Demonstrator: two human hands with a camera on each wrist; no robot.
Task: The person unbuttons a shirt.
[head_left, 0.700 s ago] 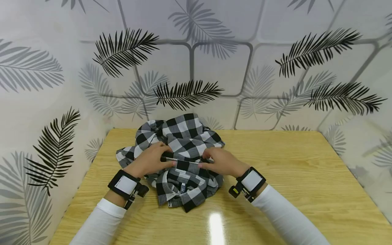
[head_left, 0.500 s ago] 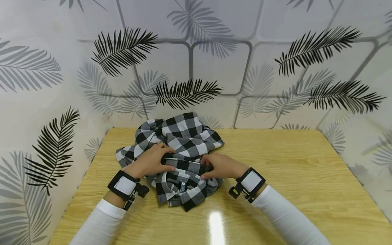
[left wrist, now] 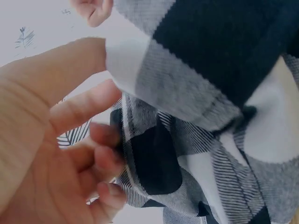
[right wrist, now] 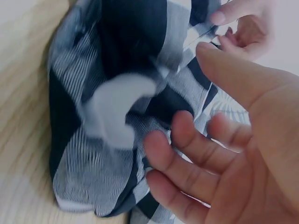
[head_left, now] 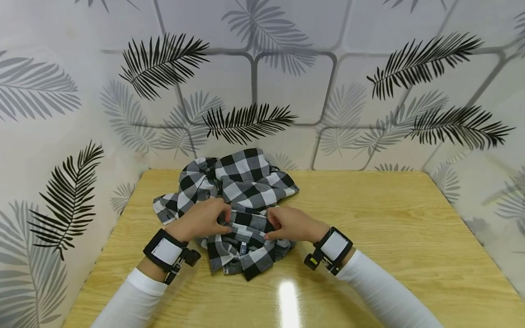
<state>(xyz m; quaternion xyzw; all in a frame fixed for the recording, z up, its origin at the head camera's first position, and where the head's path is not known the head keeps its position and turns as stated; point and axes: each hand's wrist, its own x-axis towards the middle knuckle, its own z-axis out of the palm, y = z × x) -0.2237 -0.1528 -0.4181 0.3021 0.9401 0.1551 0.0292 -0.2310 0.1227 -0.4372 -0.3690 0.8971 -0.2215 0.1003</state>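
A black, white and grey checked shirt lies crumpled on the table, its collar toward the near edge. My left hand is at the shirt's left side, thumb and forefinger apart in the head view. In the left wrist view, cloth hides the tips of the thumb and forefinger; the other fingers bend beside the shirt's edge. Over the right side is my right hand. Its loosely bent fingers are spread near the fabric in the right wrist view, with a gap between them and the thumb.
The shirt rests on a light wooden table, toward its left half. Leaf-patterned walls rise behind the table and at both sides. Each wrist wears a black strap with a small camera. Light reflects off the table's front.
My left fingers have drawn back from the cloth a little and bent. My right hand has moved slightly left. The shirt keeps nearly the same shape, while the head view has shifted slightly.
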